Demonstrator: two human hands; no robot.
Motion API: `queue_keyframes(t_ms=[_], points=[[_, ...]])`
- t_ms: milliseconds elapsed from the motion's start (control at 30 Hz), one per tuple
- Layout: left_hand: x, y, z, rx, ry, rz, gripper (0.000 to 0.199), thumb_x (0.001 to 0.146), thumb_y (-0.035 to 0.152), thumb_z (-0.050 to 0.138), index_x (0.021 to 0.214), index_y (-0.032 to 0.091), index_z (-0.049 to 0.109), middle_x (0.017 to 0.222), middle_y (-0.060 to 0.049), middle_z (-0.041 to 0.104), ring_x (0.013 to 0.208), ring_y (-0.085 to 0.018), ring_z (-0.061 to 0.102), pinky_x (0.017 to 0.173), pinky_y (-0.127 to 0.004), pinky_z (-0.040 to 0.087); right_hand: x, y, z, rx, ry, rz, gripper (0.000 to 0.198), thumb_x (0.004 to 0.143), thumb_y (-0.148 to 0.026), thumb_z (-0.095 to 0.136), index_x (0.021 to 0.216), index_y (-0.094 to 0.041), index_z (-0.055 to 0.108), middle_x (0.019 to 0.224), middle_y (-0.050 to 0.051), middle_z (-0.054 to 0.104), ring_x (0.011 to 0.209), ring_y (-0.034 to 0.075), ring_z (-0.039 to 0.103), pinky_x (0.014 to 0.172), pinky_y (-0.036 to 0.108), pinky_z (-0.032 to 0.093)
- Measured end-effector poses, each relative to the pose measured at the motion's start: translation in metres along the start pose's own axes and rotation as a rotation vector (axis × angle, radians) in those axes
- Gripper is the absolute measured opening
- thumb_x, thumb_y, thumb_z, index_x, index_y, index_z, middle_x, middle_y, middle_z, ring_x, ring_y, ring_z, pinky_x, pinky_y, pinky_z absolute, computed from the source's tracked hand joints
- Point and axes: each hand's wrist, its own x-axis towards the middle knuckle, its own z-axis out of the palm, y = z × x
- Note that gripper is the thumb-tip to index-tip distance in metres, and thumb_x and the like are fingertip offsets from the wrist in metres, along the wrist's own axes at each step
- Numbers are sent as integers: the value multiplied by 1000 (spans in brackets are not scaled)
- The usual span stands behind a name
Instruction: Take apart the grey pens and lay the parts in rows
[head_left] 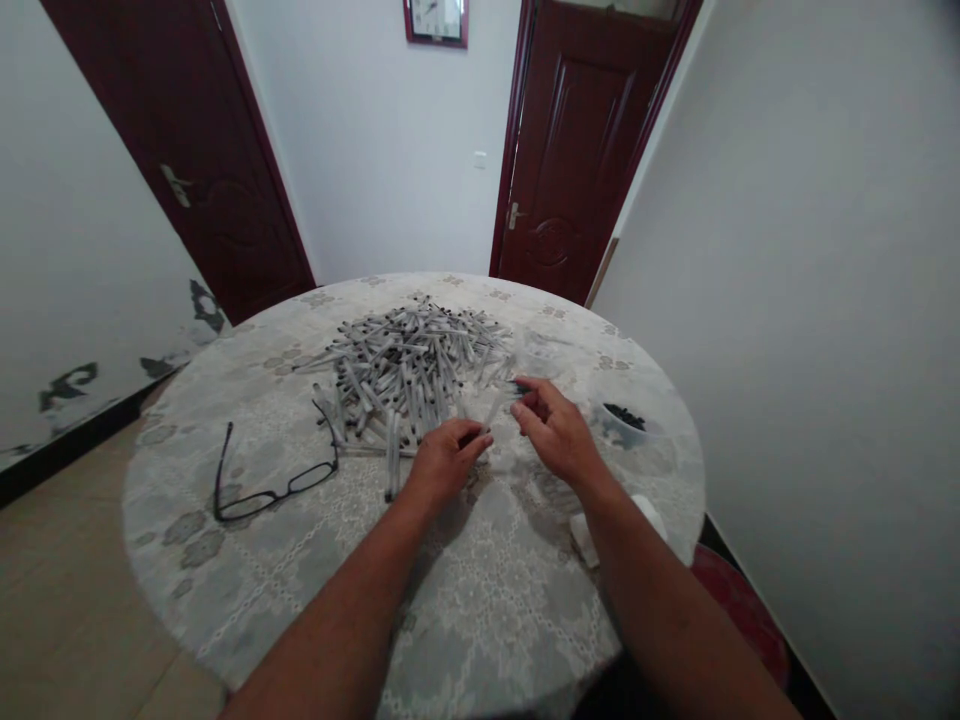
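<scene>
My left hand is closed in a pinch on a slim clear plastic tube, like a pen barrel, which points up and away from its fingertips. Just to its right, my right hand has thumb and forefinger curled together, with a small dark piece at the fingertips; its exact shape is too small to tell. Beyond my left hand spreads a large heap of similar clear tubes, many with black ends. Right of my right hand stands a small pale bowl with small black pieces in it.
Black-framed glasses lie unfolded at the left on the round table's patterned cloth. Clear plastic lies beyond my right hand. Something white is partly hidden by my right forearm. A red stool stands at lower right.
</scene>
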Motion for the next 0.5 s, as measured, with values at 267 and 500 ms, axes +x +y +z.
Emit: queue_keyframes(t_ms=[267,500], points=[[-1,-3,-2,121,-24,41,11,80,39,78,85,30,81,82,-7,69,80,-26,63,81,-41,49,-12,24,18,240,98,97,34,93,-42,63,120,-21,66,85,0,66,69,15,61,65,26,50],[-1,-6,-2,186,-40,51,12,83,39,76,87,29,80,83,-7,70,81,-26,64,78,-41,48,-18,20,19,315,67,85,25,94,-41,63,107,-20,69,81,0,64,67,14,58,63,25,48]])
